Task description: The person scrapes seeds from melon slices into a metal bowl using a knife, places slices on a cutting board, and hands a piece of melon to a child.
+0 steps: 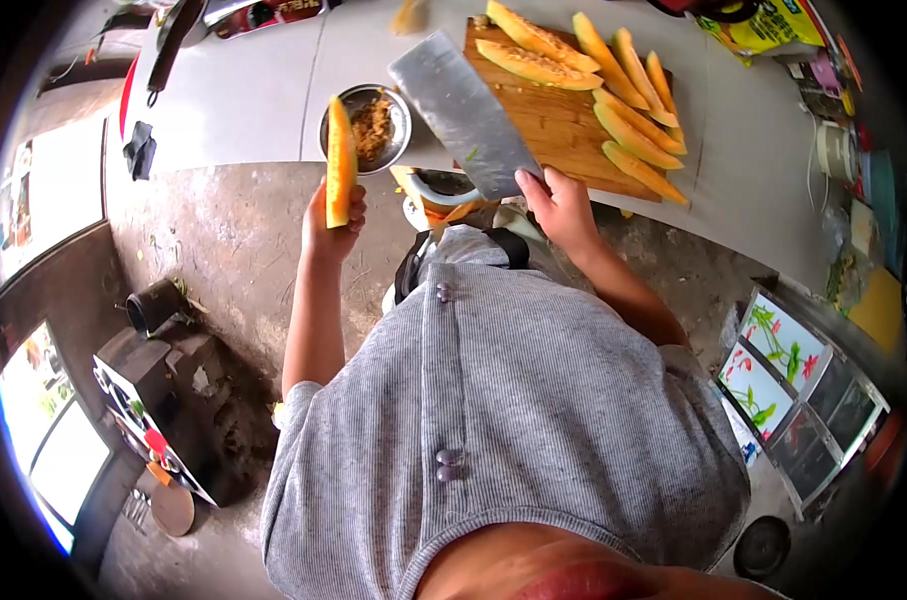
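My left hand is closed around the lower end of a long melon slice, which it holds upright. Just behind that slice, a metal bowl with brownish seeds and pulp stands near the counter's front edge. In my right hand is a broad cleaver, its blade slanting up and to the left, partly over the cutting board's left edge. Several more orange melon slices lie on the wooden cutting board. The cleaver's handle is mostly hidden in my fingers.
The pale counter runs across in front of me. A yellow bag lies at its far right. Below the counter edge is a bucket-like container. A dark block-shaped stand is at left, a glass-panelled cabinet at right.
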A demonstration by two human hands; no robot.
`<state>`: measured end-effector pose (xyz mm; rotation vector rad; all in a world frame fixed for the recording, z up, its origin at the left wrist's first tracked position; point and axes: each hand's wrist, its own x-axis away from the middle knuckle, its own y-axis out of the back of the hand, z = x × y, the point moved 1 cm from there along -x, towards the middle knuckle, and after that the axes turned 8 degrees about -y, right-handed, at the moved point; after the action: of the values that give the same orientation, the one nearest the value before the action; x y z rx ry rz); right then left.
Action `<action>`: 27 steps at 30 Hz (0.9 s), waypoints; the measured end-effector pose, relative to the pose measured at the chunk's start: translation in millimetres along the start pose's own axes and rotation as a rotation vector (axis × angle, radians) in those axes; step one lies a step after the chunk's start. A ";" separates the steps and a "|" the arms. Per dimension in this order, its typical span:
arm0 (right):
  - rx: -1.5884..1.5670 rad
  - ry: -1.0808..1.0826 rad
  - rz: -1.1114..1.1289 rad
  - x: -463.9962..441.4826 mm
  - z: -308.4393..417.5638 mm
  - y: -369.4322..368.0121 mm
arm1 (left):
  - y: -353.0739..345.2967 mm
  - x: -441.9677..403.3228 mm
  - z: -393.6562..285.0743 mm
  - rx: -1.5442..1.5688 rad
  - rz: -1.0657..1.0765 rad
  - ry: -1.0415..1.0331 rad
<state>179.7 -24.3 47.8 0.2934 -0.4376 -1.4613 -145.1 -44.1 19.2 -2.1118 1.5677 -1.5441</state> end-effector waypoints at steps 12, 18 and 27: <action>-0.076 -0.457 -0.312 49.1 -38.5 121.6 | -111.4 -79.8 145.8 -1.291 0.931 -0.467; -0.066 -0.497 -0.367 64.6 -59.7 152.4 | -144.3 -100.7 213.8 -0.377 0.408 0.345; -0.067 -0.528 -0.334 62.7 -75.4 166.0 | -173.9 -100.9 253.4 -0.065 0.271 0.347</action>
<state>364.9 -76.1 62.2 -0.0877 -0.7890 -1.8795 163.5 -1.8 -68.0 -1.6316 1.9396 -1.8500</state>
